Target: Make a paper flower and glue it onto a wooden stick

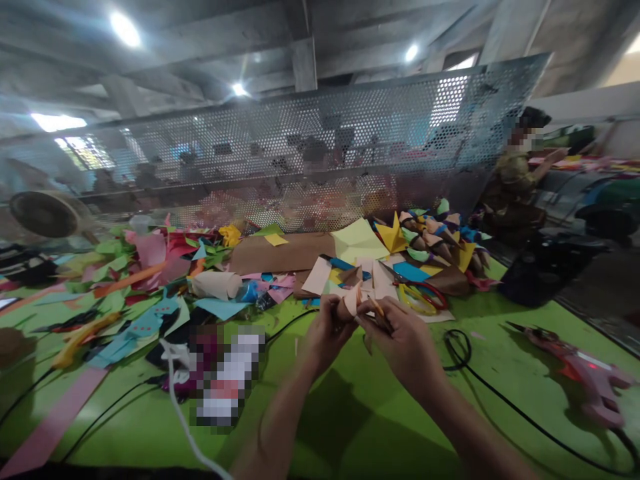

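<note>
Both my hands meet over the green table, just in front of a heap of paper scraps. My left hand is closed around a small folded piece of pale peach paper, which sticks up between the fingers. My right hand is closed too, pinching the same paper piece from the right, with a thin orange strip showing by its fingers. Loose paper squares in cream, blue and pink lie right behind the hands.
A pink glue gun lies at the right with a black cord. Red-handled scissors rest behind my right hand. Finished paper cones are piled at the back right. A perforated metal screen closes the table's far side. A person sits beyond it.
</note>
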A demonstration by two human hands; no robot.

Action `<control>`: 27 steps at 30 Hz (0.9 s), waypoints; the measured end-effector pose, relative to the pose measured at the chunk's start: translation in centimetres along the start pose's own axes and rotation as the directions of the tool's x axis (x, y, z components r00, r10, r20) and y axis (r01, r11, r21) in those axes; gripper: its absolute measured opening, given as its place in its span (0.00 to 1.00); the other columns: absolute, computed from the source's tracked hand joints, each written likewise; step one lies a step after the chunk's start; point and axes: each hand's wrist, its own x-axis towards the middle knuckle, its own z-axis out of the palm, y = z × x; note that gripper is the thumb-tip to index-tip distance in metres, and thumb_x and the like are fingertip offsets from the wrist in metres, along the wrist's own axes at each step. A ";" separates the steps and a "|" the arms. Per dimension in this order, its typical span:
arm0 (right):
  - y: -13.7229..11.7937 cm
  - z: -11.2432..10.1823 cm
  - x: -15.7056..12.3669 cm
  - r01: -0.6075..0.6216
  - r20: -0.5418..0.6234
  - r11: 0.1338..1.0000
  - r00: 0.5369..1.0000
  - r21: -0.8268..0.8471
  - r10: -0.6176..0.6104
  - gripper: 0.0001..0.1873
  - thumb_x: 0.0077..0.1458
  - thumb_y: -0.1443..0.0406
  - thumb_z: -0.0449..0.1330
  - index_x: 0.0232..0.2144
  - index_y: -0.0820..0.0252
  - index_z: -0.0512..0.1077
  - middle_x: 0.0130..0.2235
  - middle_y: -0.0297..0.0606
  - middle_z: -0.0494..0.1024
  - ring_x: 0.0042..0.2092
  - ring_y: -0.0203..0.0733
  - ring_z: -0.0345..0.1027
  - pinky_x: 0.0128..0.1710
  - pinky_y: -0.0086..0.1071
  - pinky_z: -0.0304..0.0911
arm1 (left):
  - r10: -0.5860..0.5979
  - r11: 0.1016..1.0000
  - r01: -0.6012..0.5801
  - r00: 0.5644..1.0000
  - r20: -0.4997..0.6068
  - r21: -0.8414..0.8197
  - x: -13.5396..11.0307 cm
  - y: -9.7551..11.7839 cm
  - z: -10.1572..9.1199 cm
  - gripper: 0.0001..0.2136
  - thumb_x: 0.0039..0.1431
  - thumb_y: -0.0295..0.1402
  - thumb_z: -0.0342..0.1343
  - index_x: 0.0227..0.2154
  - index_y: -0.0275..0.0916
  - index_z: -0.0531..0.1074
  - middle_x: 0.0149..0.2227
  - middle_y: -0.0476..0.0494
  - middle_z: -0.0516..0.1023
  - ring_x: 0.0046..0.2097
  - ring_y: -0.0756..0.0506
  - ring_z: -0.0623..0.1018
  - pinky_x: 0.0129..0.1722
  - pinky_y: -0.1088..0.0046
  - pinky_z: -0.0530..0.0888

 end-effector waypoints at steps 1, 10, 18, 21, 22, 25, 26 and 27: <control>0.0 0.0 0.1 0.005 0.003 1.000 1.000 -0.012 -0.005 0.01 0.58 0.67 0.62 0.34 0.56 0.73 0.34 0.37 0.77 0.35 0.43 0.73 0.34 0.32 0.64 | 0.007 1.000 -0.007 1.000 0.004 -0.004 0.0 0.0 0.0 0.17 0.57 0.35 0.58 0.46 0.42 0.59 0.39 0.47 0.72 0.36 0.47 0.72 0.37 0.73 0.67; -0.2 0.1 0.1 0.107 0.011 0.978 0.994 -0.180 -0.107 0.03 0.62 0.66 0.59 0.35 0.58 0.73 0.33 0.39 0.77 0.35 0.44 0.73 0.35 0.33 0.64 | -0.032 0.998 0.033 0.999 0.018 -0.050 -0.1 0.0 -0.1 0.17 0.60 0.35 0.56 0.47 0.42 0.57 0.38 0.48 0.70 0.35 0.48 0.69 0.38 0.72 0.67; -0.7 -0.9 0.0 -0.027 -0.021 1.000 0.999 0.010 0.027 0.07 0.62 0.62 0.58 0.38 0.57 0.75 0.35 0.37 0.77 0.34 0.40 0.70 0.34 0.31 0.62 | -0.105 0.936 0.092 0.994 -0.021 -0.341 0.4 0.1 -0.4 0.19 0.56 0.36 0.62 0.46 0.42 0.60 0.41 0.48 0.72 0.39 0.49 0.71 0.40 0.75 0.69; -0.4 -2.3 -0.6 -0.170 -0.062 0.964 0.981 0.204 0.186 0.12 0.63 0.57 0.57 0.37 0.56 0.77 0.30 0.34 0.73 0.30 0.38 0.65 0.31 0.30 0.60 | -0.145 0.852 0.129 0.989 0.008 -0.508 0.7 0.4 -0.9 0.21 0.52 0.39 0.66 0.46 0.41 0.67 0.46 0.45 0.75 0.46 0.46 0.73 0.47 0.72 0.69; -0.2 -2.7 -0.9 -0.229 -0.064 0.932 0.965 0.281 0.256 0.14 0.62 0.55 0.58 0.37 0.56 0.78 0.27 0.33 0.70 0.28 0.37 0.62 0.28 0.29 0.58 | -0.160 0.819 0.142 0.987 0.018 -0.556 0.7 0.4 -1.1 0.22 0.51 0.41 0.67 0.46 0.41 0.70 0.47 0.44 0.76 0.48 0.45 0.73 0.49 0.71 0.68; 0.8 -3.7 -1.7 -0.374 -0.021 0.759 0.891 0.533 0.454 0.20 0.56 0.48 0.62 0.34 0.58 0.80 0.25 0.34 0.67 0.27 0.35 0.58 0.24 0.27 0.54 | -0.215 0.748 0.178 0.976 0.021 -0.639 0.7 0.5 -1.6 0.24 0.47 0.45 0.69 0.46 0.40 0.75 0.46 0.43 0.78 0.48 0.44 0.73 0.48 0.71 0.67; 1.2 -3.8 -2.0 -0.407 -0.002 0.689 0.861 0.599 0.509 0.21 0.53 0.46 0.64 0.32 0.58 0.80 0.26 0.35 0.69 0.27 0.35 0.59 0.23 0.26 0.54 | -0.227 0.728 0.180 0.974 0.015 -0.661 0.7 0.5 -1.8 0.25 0.46 0.46 0.70 0.46 0.40 0.76 0.44 0.44 0.78 0.46 0.45 0.73 0.46 0.72 0.68; 1.6 -3.9 -2.3 -0.433 0.013 0.625 0.828 0.650 0.561 0.23 0.49 0.45 0.66 0.31 0.58 0.80 0.27 0.36 0.71 0.28 0.35 0.60 0.23 0.25 0.55 | -0.233 0.708 0.179 0.972 0.013 -0.683 0.7 0.5 -1.9 0.26 0.46 0.46 0.70 0.47 0.41 0.76 0.41 0.44 0.78 0.44 0.46 0.73 0.43 0.73 0.68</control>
